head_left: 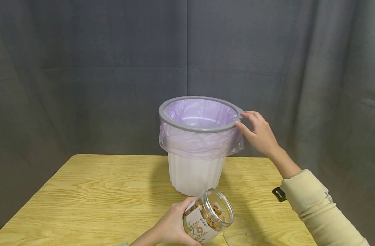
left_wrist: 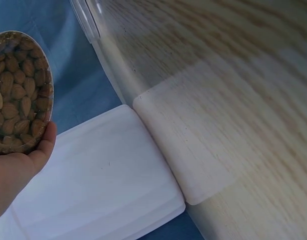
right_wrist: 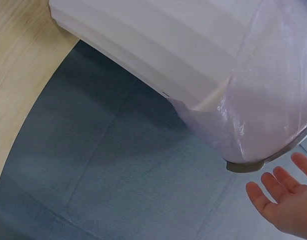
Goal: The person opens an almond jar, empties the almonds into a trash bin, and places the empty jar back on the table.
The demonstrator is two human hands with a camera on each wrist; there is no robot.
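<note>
Almonds fill the open jar (head_left: 209,218), tilted low over the worktop (head_left: 98,198) in the left hand's (head_left: 172,227) grip. Right hand (head_left: 258,131), fingers relaxed, touches the bin (head_left: 196,171) rim.

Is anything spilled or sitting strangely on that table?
Nothing has spilled. The one odd thing: the open jar of almonds is tipped on its side in the left hand, its clear lid lying on the table beside it.
</note>
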